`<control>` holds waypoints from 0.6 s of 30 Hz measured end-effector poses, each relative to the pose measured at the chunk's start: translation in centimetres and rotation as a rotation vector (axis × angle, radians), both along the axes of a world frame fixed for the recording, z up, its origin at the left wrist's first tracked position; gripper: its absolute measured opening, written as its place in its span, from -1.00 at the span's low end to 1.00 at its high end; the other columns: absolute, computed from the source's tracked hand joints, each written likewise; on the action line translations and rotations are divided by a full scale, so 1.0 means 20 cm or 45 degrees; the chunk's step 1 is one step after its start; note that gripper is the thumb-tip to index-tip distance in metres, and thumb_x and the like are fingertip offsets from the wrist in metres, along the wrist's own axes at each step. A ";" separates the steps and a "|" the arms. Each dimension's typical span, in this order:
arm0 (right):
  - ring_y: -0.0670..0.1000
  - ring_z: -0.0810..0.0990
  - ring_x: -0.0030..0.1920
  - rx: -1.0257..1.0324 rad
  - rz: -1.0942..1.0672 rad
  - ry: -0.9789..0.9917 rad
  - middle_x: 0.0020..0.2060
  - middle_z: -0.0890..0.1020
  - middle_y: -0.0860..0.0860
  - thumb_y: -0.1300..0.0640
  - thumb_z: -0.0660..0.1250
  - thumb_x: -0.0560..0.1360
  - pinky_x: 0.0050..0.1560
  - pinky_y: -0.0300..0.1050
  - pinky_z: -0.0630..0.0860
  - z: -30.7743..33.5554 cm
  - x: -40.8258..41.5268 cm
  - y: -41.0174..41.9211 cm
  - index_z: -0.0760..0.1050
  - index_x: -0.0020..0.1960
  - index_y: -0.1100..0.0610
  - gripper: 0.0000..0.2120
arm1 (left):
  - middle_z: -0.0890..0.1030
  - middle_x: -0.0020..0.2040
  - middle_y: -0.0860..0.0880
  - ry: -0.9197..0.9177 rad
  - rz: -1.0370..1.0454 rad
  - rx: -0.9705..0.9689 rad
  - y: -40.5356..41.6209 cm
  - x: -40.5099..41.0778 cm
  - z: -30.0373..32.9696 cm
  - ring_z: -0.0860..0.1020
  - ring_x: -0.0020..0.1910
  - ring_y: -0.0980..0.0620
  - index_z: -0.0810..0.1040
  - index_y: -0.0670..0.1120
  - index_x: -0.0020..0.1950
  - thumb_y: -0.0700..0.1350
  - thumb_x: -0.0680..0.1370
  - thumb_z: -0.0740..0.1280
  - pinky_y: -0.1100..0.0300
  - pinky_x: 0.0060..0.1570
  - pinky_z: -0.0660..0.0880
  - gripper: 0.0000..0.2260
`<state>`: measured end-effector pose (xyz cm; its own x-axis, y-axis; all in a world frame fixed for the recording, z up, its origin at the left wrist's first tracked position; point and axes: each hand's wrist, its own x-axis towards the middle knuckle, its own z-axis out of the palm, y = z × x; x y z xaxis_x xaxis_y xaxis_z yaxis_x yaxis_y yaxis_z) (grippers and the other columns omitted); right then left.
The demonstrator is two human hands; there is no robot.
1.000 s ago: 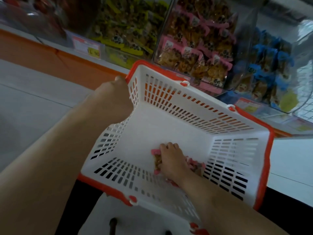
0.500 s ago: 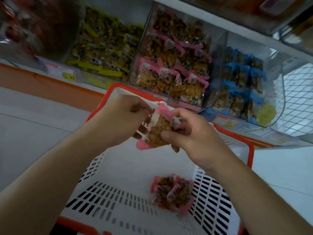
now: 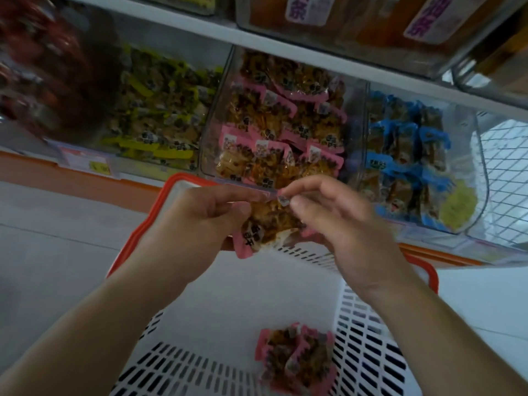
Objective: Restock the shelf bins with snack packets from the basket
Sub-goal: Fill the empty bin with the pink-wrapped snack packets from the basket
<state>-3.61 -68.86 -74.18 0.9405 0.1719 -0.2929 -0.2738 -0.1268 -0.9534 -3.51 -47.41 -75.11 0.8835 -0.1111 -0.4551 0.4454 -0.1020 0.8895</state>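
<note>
I am seeing both hands working above the white basket (image 3: 234, 284), just below the front lip of the clear bin (image 3: 354, 132) of pink packets. My left hand (image 3: 200, 221) and right hand (image 3: 337, 215) are both pinching one pink snack packet (image 3: 265, 224) between them. More pink packets (image 3: 297, 358) are lying on the basket floor.

The lower shelf (image 3: 177, 178) beyond the fingertips carries clear bins side by side: the yellow-packet bin (image 3: 160, 124) up and left of the fingers, the pink-packet bin (image 3: 283, 124) straight past them, the blue-packet bin (image 3: 414, 158) to their right. The upper shelf (image 3: 285, 45) bears boxes with purple-lettered labels (image 3: 371, 21).
</note>
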 end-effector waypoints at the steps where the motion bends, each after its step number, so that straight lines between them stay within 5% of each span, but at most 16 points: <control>1: 0.05 0.73 0.02 -0.030 0.025 0.013 0.02 0.72 0.02 0.22 0.46 0.60 -0.10 -0.06 0.71 0.00 0.01 0.01 0.66 0.12 0.05 -0.86 | 0.71 -0.18 -0.27 0.015 0.021 -0.029 -0.01 0.01 0.00 0.74 -0.14 -0.12 0.71 -0.06 0.17 -0.24 0.69 0.26 0.01 -0.01 0.67 -0.77; 6: -0.04 0.74 -0.04 -0.189 -0.049 -0.079 0.03 0.77 -0.09 0.34 0.53 0.52 -0.02 -0.03 0.66 -0.04 0.03 0.03 0.58 0.15 -0.08 -0.61 | 0.71 -0.22 -0.26 0.095 0.059 -0.139 -0.03 0.02 0.03 0.74 -0.18 -0.20 0.69 -0.21 0.06 -0.30 0.66 0.27 0.01 -0.14 0.70 -0.82; 8: -0.04 0.74 -0.07 -0.114 -0.151 -0.107 -0.01 0.77 -0.06 0.39 0.50 0.53 -0.06 -0.13 0.63 -0.05 0.03 0.03 0.56 0.17 -0.03 -0.61 | 0.73 -0.20 -0.24 0.090 -0.020 -0.079 -0.04 0.01 0.03 0.75 -0.17 -0.19 0.69 -0.24 0.04 -0.30 0.64 0.33 -0.01 -0.15 0.71 -0.87; 11: 0.00 0.72 -0.04 -0.175 -0.318 -0.222 -0.01 0.72 -0.01 0.36 0.48 0.56 -0.03 -0.03 0.70 -0.07 0.02 0.04 0.56 0.12 -0.02 -0.68 | 0.72 -0.22 -0.25 0.108 -0.006 -0.064 -0.06 0.00 0.03 0.74 -0.21 -0.19 0.68 -0.24 -0.01 -0.30 0.54 0.45 0.00 -0.16 0.71 -0.95; 14: -0.03 0.71 0.03 -0.212 -0.242 -0.250 0.00 0.70 -0.06 0.28 0.49 0.57 0.05 0.03 0.71 -0.06 0.01 0.05 0.61 0.11 -0.02 -0.76 | 0.73 -0.20 -0.25 0.074 0.080 -0.142 -0.08 -0.01 0.03 0.74 -0.19 -0.18 0.68 -0.24 -0.01 -0.30 0.54 0.44 0.09 -0.17 0.70 -0.94; 18: 0.00 0.74 0.05 -0.161 -0.101 -0.095 0.05 0.73 -0.06 0.26 0.63 0.43 0.10 0.07 0.70 -0.06 0.00 0.07 0.57 0.24 -0.09 -0.51 | 0.76 -0.16 -0.13 -0.005 0.104 -0.098 -0.08 0.00 0.03 0.75 -0.14 -0.09 0.67 -0.19 0.03 -0.22 0.55 0.43 0.04 -0.13 0.71 -0.91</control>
